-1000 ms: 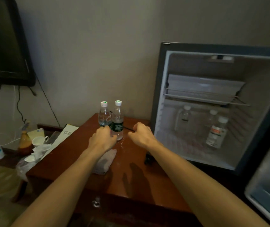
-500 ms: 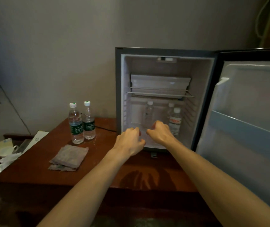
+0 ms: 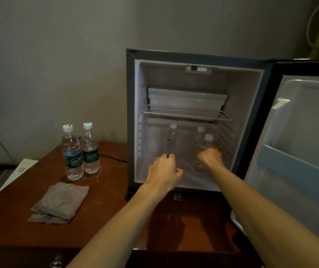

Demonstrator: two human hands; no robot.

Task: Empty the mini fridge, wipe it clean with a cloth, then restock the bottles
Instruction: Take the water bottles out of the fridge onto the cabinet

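Curled fingers are seen on both hands inside the white-lined mini fridge (image 3: 193, 82): the right hand (image 3: 210, 157) is closed round a clear plastic bottle with a white cap (image 3: 207, 141), while the left hand (image 3: 163, 172) is bent just short of another clear bottle (image 3: 172, 137), holding nothing. A second ago both hands were at the two green-labelled water bottles (image 3: 80, 151) on the brown wooden table (image 3: 106, 209); emptying is judged under way, the grey folded cloth (image 3: 60, 203) untouched.

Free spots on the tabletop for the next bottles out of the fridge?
Bare wood between the cloth and the fridge, and along the table front edge. Crowded at back left: two bottles with a cable behind. Inside the fridge, both hands, left hand and right hand, fill the lower compartment among three bottles.
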